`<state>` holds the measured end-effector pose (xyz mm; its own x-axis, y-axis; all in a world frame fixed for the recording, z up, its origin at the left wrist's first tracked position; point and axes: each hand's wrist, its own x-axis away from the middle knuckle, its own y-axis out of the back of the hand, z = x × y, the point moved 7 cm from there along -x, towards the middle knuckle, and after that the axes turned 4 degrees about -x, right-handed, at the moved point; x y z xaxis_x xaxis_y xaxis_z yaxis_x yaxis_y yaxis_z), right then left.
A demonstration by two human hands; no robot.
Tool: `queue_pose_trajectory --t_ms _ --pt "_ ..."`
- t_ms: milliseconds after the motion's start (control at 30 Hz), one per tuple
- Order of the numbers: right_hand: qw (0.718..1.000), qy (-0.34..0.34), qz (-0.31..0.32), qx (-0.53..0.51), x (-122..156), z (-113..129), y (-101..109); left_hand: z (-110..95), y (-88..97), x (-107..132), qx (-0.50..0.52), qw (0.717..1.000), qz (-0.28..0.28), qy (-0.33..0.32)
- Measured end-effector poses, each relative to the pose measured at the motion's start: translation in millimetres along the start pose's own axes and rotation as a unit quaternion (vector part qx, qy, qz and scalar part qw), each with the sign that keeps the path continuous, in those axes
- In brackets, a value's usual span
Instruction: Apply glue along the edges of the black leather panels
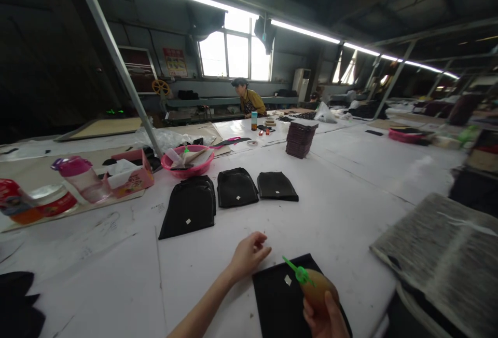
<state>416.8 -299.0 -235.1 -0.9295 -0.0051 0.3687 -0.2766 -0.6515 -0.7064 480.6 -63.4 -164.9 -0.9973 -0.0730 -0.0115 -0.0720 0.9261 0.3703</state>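
Note:
My right hand [324, 314] is wrapped round a glue bottle [319, 290], brownish with a green nozzle that points up and left. Beneath it lies a stack of black fabric pieces [272, 301] with a small white label on top. My left hand [251, 255] hovers or rests just beyond that stack's upper left corner, fingers loosely curled and apart, holding nothing. Farther up the table, three more black stacks sit in a row: a left one [189, 205], a middle one [236, 186] and a right one [277, 185], each bearing a small white label.
A pink basket [188, 173] of odds and ends stands behind the left stack. Nearby are a tissue box [134, 178], a pink-lidded bottle [83, 182] and jars. A tall dark maroon pile [299, 143] stands farther back. Grey cloth [439, 255] covers the right edge. Another person [251, 99] is across the table.

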Motion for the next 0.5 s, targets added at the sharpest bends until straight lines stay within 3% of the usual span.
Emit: queue_pose_trajectory --t_ms 100,267,400,500 --pt "1.000 0.023 0.010 -0.019 2 5 -6 -7 -19.5 29 -0.151 0.986 0.054 -0.035" --pt "0.999 0.015 0.024 -0.027 9 11 -22 -30 -31.1 49 -0.302 0.948 0.071 -0.071" --pt "0.995 0.049 0.069 -0.051 27 23 -42 -32 -30.5 61 -0.309 0.945 0.103 -0.037" --pt "0.994 0.063 0.061 -0.062 41 33 -45 -23 -20.7 69 -0.296 0.948 0.117 -0.013"
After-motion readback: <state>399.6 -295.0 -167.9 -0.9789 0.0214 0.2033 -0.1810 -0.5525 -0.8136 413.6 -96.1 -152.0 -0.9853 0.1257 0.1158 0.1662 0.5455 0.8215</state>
